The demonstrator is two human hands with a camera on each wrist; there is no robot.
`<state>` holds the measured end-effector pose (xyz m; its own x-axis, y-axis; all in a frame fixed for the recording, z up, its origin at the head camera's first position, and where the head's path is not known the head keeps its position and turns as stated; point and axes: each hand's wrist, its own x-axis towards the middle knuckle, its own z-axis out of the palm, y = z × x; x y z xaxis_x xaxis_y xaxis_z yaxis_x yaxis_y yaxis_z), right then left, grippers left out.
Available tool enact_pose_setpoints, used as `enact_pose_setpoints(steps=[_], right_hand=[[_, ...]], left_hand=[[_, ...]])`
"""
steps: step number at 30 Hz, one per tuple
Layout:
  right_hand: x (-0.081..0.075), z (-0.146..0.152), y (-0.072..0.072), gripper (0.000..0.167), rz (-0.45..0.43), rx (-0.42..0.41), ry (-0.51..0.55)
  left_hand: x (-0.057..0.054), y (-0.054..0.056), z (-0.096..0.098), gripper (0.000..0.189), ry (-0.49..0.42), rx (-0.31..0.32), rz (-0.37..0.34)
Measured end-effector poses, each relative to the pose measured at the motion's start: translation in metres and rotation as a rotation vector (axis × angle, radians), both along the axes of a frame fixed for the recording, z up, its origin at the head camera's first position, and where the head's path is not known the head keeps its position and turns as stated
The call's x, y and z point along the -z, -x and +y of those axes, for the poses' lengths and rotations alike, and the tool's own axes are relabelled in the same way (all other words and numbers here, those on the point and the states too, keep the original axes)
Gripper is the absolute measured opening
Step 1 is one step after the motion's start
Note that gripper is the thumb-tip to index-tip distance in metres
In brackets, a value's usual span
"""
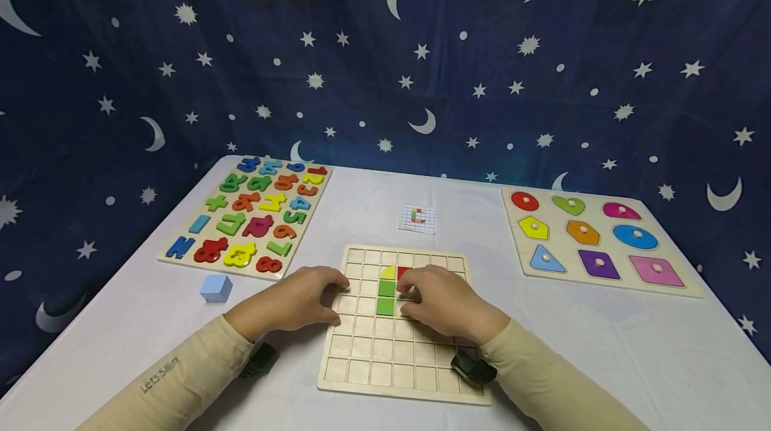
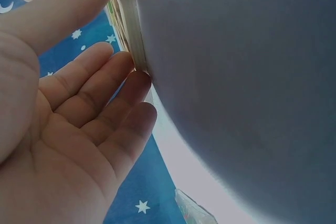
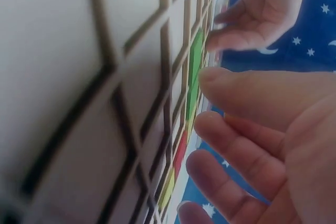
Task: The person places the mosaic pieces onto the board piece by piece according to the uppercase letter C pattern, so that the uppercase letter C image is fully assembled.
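Note:
A wooden grid board [image 1: 382,349] lies in front of me. My left hand [image 1: 300,297] rests at its left edge, with the thumb and fingertips touching the rim and the fingers loosely extended. Over the middle of the grid is my right hand [image 1: 444,302], fingers relaxed and nothing between them. Its thumb is right at the green square tiles [image 1: 385,297]. A yellow rounded tile [image 1: 388,273] sits above them, beside a red tile [image 1: 403,273] partly covered by the right hand. The right wrist view shows another yellow tile [image 3: 167,190] past the red one.
A pattern card [image 1: 417,218] lies behind the board. On the left stand a number puzzle [image 1: 203,261] and a blue cube [image 1: 216,288]. A knobbed shape puzzle [image 1: 566,272] is at the right. Behind the white table [image 1: 602,351] hangs a starry cloth [image 1: 361,16].

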<state>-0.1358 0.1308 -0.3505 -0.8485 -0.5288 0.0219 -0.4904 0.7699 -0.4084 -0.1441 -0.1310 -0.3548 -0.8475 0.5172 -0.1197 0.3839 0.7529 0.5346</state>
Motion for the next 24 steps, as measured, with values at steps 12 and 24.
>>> enact_pose_setpoints(steps=[12,24], right_hand=[[-0.004,0.04,-0.007,0.021,-0.065,0.149,-0.001],[-0.003,0.084,-0.02,0.026,-0.121,0.218,-0.016]], left_hand=[[0.002,-0.001,0.001,0.049,-0.007,-0.035,-0.024],[0.002,0.0,0.002,0.048,-0.004,-0.034,-0.021]])
